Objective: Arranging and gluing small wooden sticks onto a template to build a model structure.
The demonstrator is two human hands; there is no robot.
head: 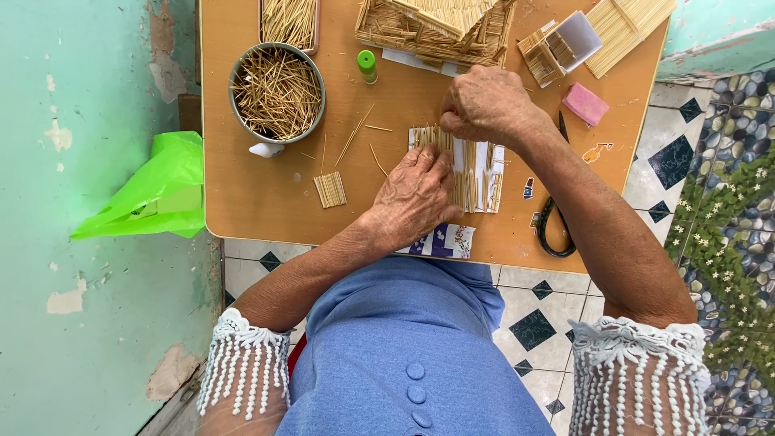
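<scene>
Both hands work over a small panel of thin sticks (472, 173) lying on white paper near the front middle of the desk (242, 194). The left hand (416, 198) lies flat with fingers spread, pressing the sticks down, likely to keep the rows from shifting. The right hand (484, 105) is curled at the panel's upper edge, fingertips pinched together as if on a single stick, though what it holds is hidden under the knuckles.

The panel is a row of pale, straw-coloured sticks laid side by side. To its left a short bundle of cut sticks (329, 189) and a few loose ones lie within easy reach. Farther back stands a round metal bowl (277, 90) heaped with tangled sticks, and beside it a small green-capped bottle (367, 66). At the desk's far edge sits a little house built of sticks (432, 28). To the right lie a pink block (584, 103) and dark-handled scissors (553, 226). A green plastic bag (153, 194) hangs off the desk's left side.
</scene>
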